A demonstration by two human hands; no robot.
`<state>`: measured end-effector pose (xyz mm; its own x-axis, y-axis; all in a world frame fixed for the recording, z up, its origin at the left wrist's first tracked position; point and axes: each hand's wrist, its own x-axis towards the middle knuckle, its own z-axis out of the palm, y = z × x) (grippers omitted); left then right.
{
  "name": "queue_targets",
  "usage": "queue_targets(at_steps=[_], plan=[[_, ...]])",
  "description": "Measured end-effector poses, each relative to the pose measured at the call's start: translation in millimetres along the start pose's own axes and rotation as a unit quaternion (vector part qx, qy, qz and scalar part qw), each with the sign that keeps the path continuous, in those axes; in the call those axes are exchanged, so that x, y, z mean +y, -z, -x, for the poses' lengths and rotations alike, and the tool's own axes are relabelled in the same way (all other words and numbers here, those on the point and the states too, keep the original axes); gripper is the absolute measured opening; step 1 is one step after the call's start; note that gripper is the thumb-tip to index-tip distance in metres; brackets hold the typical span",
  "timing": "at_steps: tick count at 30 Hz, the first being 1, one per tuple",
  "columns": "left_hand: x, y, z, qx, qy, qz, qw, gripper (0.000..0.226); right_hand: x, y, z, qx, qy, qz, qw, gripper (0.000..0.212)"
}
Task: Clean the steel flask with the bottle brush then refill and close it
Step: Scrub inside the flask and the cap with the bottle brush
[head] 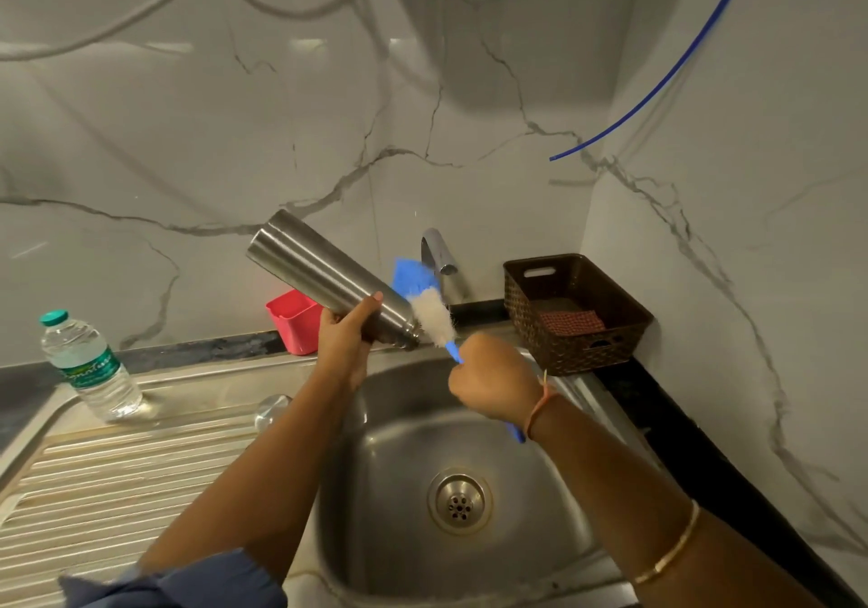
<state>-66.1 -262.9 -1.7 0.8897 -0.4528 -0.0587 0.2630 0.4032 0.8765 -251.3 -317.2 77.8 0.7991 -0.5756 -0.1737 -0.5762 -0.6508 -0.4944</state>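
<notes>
My left hand (345,339) grips the steel flask (310,269) near its neck and holds it tilted above the sink, base up to the left, open mouth down to the right. My right hand (493,382) grips the blue handle of the bottle brush (430,304). The brush's white and blue bristles lie outside the flask, right at its mouth. A steel cap (271,410) lies on the drainboard by the basin's left rim. A plastic water bottle (87,365) with a teal cap stands at the left on the drainboard.
The steel sink basin (399,537) with its drain is below my hands. A tap (439,253) stands behind the brush. A red tub (296,321) sits behind the flask, and a brown basket (577,311) with a cloth stands in the right corner. Marble walls close in behind and to the right.
</notes>
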Motion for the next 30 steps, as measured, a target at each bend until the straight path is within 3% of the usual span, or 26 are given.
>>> queue_targets(at_steps=[7,9,13,15,19,22,25,28,30], plan=[[5.5,10.8,-9.6,0.053,-0.013,-0.005,0.998,0.046,-1.4,-12.8,18.8,-0.001,0.049,0.025,0.998,0.026],[5.7,8.8,-10.1,0.035,0.0,0.028,0.999,0.038,-5.8,-11.4,17.7,0.004,0.046,0.022,0.999,0.016],[2.2,2.0,-3.5,-0.001,0.0,0.055,0.998,0.021,-7.1,-3.7,0.0,-0.016,0.029,-0.002,0.999,0.024],[1.9,6.6,-4.6,-0.005,0.015,0.059,0.998,0.029,-5.7,-3.0,-7.5,-0.026,0.027,-0.037,0.999,0.011],[6.2,16.1,-10.4,0.013,0.058,0.05,0.997,0.057,3.0,-5.3,-11.7,-0.054,0.017,-0.088,0.994,0.023],[9.2,22.4,-15.3,0.043,0.05,-0.005,0.998,0.046,2.5,-6.6,-1.8,-0.043,0.071,-0.023,0.996,0.009],[12.7,20.3,-8.6,0.003,0.058,-0.018,0.998,0.035,5.1,1.7,-5.6,-0.018,0.086,-0.009,0.996,0.009],[12.2,15.6,-3.7,-0.02,0.078,0.028,0.996,0.045,20.6,17.3,-20.0,-0.033,0.04,-0.154,0.987,0.022],[13.0,13.5,-0.9,-0.018,0.09,0.089,0.992,0.041,38.6,21.8,-26.6,-0.06,0.001,-0.317,0.946,0.028]])
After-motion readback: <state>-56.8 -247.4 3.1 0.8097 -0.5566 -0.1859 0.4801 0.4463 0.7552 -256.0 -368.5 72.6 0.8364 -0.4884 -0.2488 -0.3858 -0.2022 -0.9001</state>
